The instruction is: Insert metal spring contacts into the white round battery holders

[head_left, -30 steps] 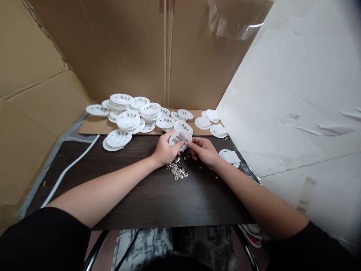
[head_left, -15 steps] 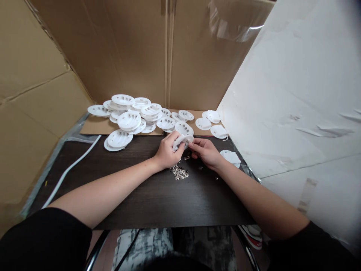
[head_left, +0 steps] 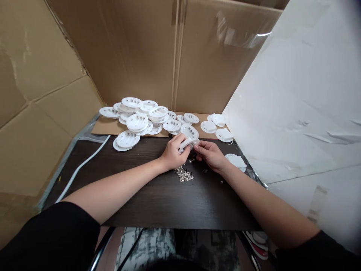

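My left hand (head_left: 172,153) is closed on a white round plastic disc (head_left: 186,142), thumb in front and fingers behind, and tips it up above the dark table. At the disc's right edge my right hand (head_left: 213,157) is closed, thumb and forefinger pinched together; whatever lies between them is too small to make out. Just below the hands lies a little heap of small shiny metal contact plates (head_left: 184,175), some with dark springs. A few loose metal pieces (head_left: 205,171) are scattered under my right hand.
Slotted white discs (head_left: 137,122) are piled at the back left on a cardboard sheet (head_left: 105,127). More discs (head_left: 224,134) lie face down at the right. A white cable (head_left: 81,165) crosses the table's left side. Cardboard (head_left: 135,49) and a white panel (head_left: 299,98) wall it in.
The view has shifted slightly, so everything appears further right. The held disc has been tipped and shows more of its edge. Both hands stay together at it.
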`<state>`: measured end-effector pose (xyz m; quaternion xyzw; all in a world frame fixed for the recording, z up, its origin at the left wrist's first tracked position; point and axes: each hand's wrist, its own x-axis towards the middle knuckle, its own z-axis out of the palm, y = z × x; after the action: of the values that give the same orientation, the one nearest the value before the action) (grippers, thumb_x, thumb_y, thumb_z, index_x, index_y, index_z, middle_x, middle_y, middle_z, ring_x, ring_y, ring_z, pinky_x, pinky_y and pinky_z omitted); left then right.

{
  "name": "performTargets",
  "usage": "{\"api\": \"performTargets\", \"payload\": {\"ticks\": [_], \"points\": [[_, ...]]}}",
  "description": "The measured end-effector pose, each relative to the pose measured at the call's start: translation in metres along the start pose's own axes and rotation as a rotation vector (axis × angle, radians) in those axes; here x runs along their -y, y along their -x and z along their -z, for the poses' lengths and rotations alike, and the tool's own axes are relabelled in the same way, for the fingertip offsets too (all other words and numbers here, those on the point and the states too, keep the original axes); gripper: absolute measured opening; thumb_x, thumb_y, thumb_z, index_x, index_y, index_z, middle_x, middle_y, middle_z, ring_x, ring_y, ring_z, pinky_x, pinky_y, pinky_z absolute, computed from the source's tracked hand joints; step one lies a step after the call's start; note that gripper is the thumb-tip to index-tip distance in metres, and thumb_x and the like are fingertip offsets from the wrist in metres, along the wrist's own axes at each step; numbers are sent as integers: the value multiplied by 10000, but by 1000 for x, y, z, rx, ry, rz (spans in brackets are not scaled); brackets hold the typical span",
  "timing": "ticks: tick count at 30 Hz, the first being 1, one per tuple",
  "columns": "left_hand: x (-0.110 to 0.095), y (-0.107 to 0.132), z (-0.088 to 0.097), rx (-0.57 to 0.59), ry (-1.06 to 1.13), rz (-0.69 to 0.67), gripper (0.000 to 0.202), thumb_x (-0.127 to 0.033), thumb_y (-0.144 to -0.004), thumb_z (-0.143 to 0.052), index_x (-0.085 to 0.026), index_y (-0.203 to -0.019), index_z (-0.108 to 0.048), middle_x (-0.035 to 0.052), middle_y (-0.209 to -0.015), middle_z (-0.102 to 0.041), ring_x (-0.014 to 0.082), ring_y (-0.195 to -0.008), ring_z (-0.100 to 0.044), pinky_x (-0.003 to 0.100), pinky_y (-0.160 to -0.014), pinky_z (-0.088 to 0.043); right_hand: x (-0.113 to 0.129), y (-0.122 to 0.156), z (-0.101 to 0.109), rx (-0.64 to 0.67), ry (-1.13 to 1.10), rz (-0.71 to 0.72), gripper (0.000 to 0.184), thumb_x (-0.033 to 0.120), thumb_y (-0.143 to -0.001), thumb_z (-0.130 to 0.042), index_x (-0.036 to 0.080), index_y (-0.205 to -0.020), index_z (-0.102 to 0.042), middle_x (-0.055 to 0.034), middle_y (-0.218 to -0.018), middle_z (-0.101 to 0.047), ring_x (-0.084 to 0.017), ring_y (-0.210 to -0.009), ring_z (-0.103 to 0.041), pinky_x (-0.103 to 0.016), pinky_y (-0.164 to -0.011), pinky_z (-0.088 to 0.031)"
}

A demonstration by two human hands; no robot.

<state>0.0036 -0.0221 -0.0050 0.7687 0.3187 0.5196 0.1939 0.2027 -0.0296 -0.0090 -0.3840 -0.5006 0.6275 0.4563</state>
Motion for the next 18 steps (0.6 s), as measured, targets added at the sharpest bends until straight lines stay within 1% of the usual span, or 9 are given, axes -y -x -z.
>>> {"api": "performTargets", "payload": {"ticks": [5,12,15,18], "points": [[0,0,0,13,52,62,188,-188,-945,-693,-210,-832,-545,-3,-765,-574,163,-720,-530,302,-695,-424,0,0,1,14,2,3,413,535,-773,-959,180,-855,-764,44,-699,-565,-93,-556,-455,-263,-514,-376],[5,0,-2,31,118,173,143,-231,-935,-722,-210,-867,-599,15,-769,-634,171,-704,-588,291,-652,-456,2,1,0,23,10,-2,418,544,-776,-955,188,-850,-751,44,-695,-551,-98,-566,-453,-258,-508,-385],[5,1,-2,47,146,224,124,-278,-952,-727,-202,-904,-642,16,-748,-655,164,-664,-600,284,-621,-463,2,1,-1,15,-3,0,433,555,-770,-959,190,-810,-730,40,-689,-544,-100,-571,-444,-252,-500,-388],[4,2,-2,79,190,306,167,-352,-979,-721,-192,-953,-680,3,-687,-660,151,-599,-606,272,-583,-469,3,1,-2,3,-17,2,457,569,-761,-961,191,-780,-705,37,-679,-539,-100,-566,-436,-250,-487,-386]]}}
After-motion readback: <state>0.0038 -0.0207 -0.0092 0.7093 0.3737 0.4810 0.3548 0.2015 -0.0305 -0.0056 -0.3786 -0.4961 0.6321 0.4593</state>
